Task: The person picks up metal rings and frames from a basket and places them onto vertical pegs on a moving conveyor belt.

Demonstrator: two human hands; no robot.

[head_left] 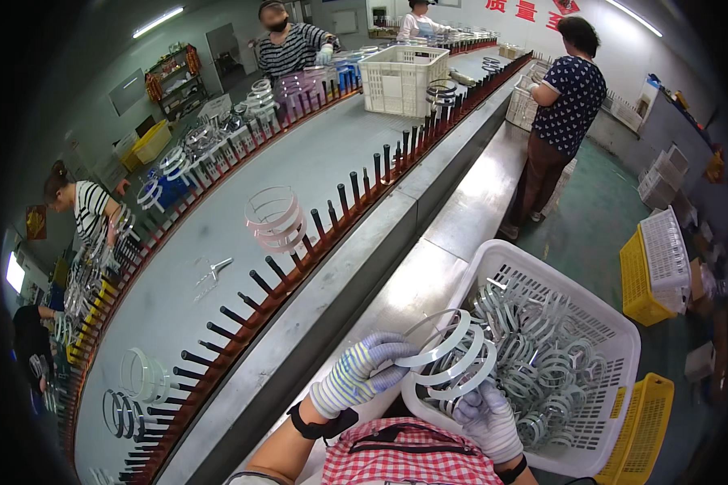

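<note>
My left hand (362,375), in a striped knit glove, pinches the left edge of a white ringed frame (438,352) made of several curved bands. My right hand (490,422), in a pale glove, grips the lower end of the same frame, its fingers partly hidden. The frame is tilted above the near left edge of a white slotted plastic basket (632,356). Inside the basket lies a heap of similar white and clear ringed frames (554,368), just right of my hands.
A metal ledge (453,230) runs left of the basket. Beyond it curves a grey table edged with black upright pegs (332,214), some carrying pink (275,220) or white ringed frames (143,377). A white crate (404,81) stands farther along. A person (573,101) stands ahead; yellow crates (641,432) flank the right.
</note>
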